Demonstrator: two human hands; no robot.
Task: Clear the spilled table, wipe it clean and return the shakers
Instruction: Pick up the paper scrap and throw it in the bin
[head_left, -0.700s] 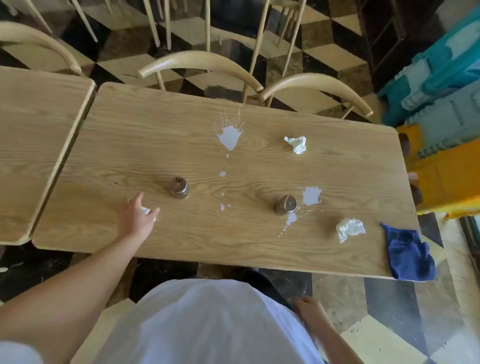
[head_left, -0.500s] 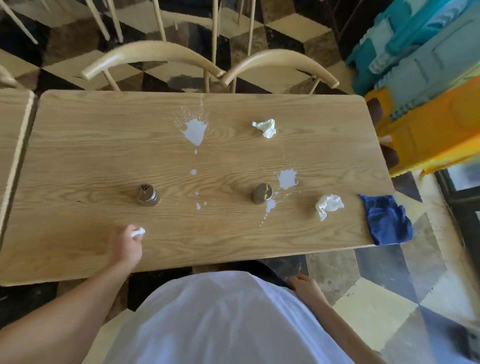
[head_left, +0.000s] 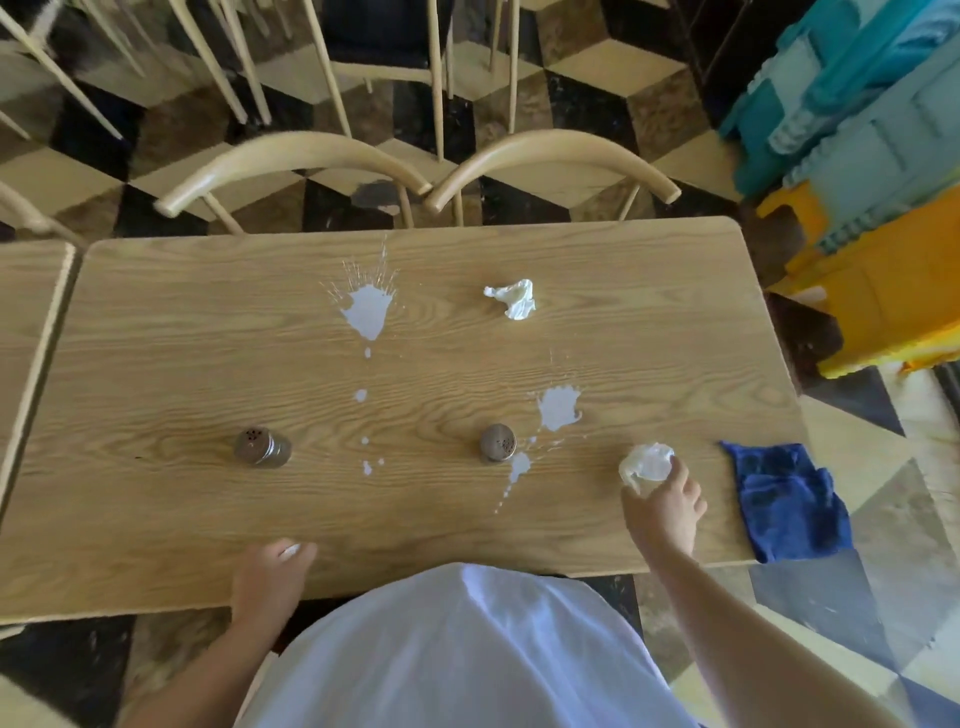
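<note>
The wooden table (head_left: 156, 364) carries white spill patches, the largest (head_left: 366, 312) at the far middle and another (head_left: 558, 408) right of centre. Two metal shakers stand upright: one (head_left: 260, 447) on the left, one (head_left: 497, 442) in the middle. A crumpled white tissue (head_left: 514, 297) lies at the far side. My right hand (head_left: 665, 506) grips a second crumpled tissue (head_left: 647, 462) near the front right. My left hand (head_left: 270, 577) rests at the front edge, closed on a small white tissue scrap (head_left: 291, 550). A blue cloth (head_left: 784, 501) hangs over the right front corner.
Two wooden chairs (head_left: 291, 156) stand pushed in at the far side. A second table (head_left: 26, 312) adjoins on the left. Stacked teal and yellow plastic crates (head_left: 883, 182) sit on the floor to the right.
My right hand came up from below the table edge and closed on the tissue at the front right. My left hand drew back to the front edge with its scrap.
</note>
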